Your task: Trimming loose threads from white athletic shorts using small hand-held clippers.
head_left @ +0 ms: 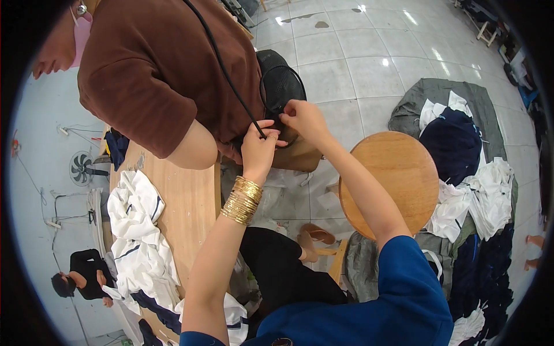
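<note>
In front of me, a black bag with a thin looped handle hangs at the side of a person in a brown shirt. A long black strap runs down over that shirt to my hands. My left hand, with gold bangles on its wrist, is closed around the lower end of the strap, which passes between the fingers. Close beside it, my right hand pinches with thumb and fingertips at the bag's near edge. What lies in that pinch is too small to make out.
White garments lie along a wooden table on the left. A round wooden stool stands on my right, near a grey sheet with white and navy clothes. Another person is at far left.
</note>
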`<act>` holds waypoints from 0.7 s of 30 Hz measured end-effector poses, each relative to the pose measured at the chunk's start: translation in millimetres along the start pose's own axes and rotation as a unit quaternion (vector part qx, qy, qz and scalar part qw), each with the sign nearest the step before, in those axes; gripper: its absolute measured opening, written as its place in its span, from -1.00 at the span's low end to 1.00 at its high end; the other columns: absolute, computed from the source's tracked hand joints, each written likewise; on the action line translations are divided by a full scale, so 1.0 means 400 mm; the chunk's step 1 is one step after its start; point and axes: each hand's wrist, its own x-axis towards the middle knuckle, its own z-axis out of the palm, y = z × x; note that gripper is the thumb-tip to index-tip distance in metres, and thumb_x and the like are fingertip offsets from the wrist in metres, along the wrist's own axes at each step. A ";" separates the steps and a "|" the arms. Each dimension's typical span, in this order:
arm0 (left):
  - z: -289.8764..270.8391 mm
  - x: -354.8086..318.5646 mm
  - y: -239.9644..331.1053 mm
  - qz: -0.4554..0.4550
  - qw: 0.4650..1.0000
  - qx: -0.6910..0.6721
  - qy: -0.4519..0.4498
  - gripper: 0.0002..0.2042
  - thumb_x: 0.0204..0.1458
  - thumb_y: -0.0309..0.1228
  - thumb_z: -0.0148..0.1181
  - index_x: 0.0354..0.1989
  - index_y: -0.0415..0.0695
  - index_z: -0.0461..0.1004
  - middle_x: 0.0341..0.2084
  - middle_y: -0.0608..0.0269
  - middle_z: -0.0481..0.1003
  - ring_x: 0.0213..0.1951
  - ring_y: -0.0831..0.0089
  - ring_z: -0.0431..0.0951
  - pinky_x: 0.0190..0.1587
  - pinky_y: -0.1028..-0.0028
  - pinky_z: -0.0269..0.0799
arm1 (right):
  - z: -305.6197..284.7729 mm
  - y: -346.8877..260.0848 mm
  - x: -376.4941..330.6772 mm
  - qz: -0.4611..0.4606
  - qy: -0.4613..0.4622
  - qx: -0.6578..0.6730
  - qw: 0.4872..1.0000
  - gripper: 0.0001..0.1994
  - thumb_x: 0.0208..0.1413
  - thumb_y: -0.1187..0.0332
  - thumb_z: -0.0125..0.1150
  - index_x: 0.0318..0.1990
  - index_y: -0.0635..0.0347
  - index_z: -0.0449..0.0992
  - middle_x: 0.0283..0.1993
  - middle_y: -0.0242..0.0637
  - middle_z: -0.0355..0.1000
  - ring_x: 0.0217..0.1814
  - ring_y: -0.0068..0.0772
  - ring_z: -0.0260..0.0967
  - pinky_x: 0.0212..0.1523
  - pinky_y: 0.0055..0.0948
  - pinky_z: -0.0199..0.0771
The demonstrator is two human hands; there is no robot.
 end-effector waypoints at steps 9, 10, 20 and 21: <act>-0.005 0.001 0.007 0.044 0.995 0.057 0.064 -0.72 0.04 -0.41 0.04 -0.09 -0.26 0.32 -0.39 0.17 0.48 -0.65 0.42 0.52 -0.56 0.53 0.43 | -0.124 0.039 0.171 -0.107 0.113 -0.251 0.955 -0.85 -0.05 0.29 0.09 -0.47 0.17 0.46 -0.49 -0.13 0.44 -0.39 -0.09 0.43 -0.41 -0.19 0.39; -0.015 0.001 0.004 0.044 0.995 0.060 0.066 -0.72 0.04 -0.41 0.04 -0.09 -0.26 0.32 -0.39 0.17 0.48 -0.65 0.42 0.52 -0.56 0.53 0.43 | -0.116 0.038 0.208 -0.128 0.126 -0.280 0.943 -0.85 -0.05 0.30 0.08 -0.48 0.17 0.45 -0.50 -0.13 0.44 -0.39 -0.08 0.43 -0.42 -0.17 0.39; 0.022 -0.044 -0.011 0.085 0.994 0.003 0.071 -0.68 0.04 -0.44 0.05 -0.05 -0.29 0.23 -0.25 0.17 0.42 -0.35 0.48 0.50 -0.27 0.56 0.41 | -0.014 0.094 0.373 0.074 0.039 -0.105 0.991 -0.82 -0.17 0.28 0.17 -0.41 0.14 0.50 -0.41 -0.10 0.46 -0.29 -0.12 0.43 -0.33 -0.25 0.40; 0.019 -0.062 -0.012 0.106 0.989 0.006 0.103 -0.69 0.05 -0.46 0.03 -0.05 -0.30 0.22 -0.24 0.18 0.41 -0.27 0.51 0.46 -0.20 0.56 0.39 | -0.007 0.091 0.331 0.029 0.174 -0.072 0.982 -0.86 -0.20 0.38 0.13 -0.41 0.12 0.51 -0.33 -0.13 0.45 -0.22 -0.17 0.40 -0.23 -0.26 0.38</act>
